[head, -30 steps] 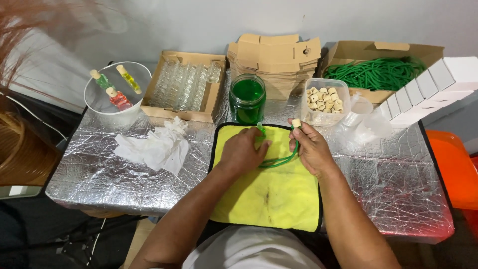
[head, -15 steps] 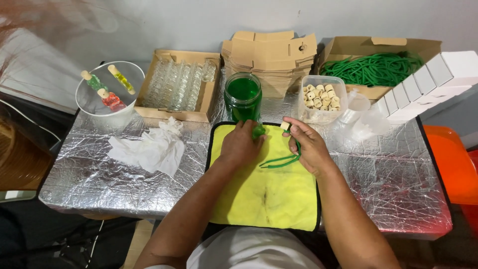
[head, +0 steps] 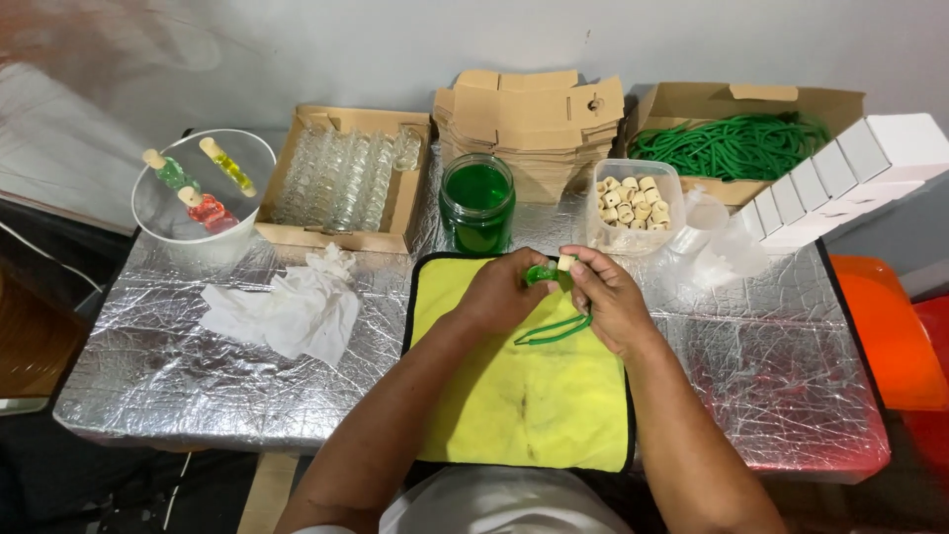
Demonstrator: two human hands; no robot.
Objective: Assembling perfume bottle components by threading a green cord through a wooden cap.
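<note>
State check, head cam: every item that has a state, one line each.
left hand: closed around small green bottle
right hand: pinching cork at the bottle's top
green cord: looped, hanging below the hands
glass jar: open, nearly full of green liquid
cork tub: open, part full
empty-bottle box: open, filled
white bowl: holds three corked bottles, lying
yellow cloth: spread flat
</note>
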